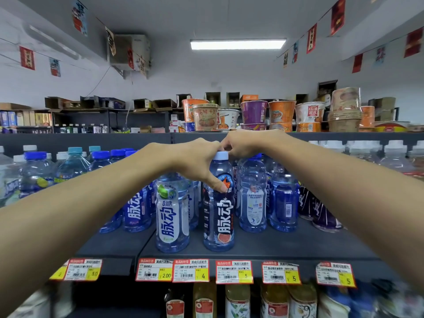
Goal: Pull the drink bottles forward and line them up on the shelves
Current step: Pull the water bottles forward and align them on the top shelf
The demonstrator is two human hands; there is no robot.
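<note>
Two blue drink bottles stand at the front of the dark shelf (286,246): one with a white and green label (172,216) and one with a dark label and pale cap (219,216). My left hand (192,161) covers the top of the white-label bottle, and its thumb lies against the dark-label bottle's shoulder. My right hand (247,143) pinches the pale cap of the dark-label bottle from behind. More blue bottles (266,198) stand further back on the shelf.
Price tags (234,271) run along the shelf's front edge. Water bottles (34,173) fill the left side, and purple-label bottles (321,210) stand at the right. Instant-noodle cups (282,115) sit on the shelf above. Juice bottles (236,301) fill the shelf below.
</note>
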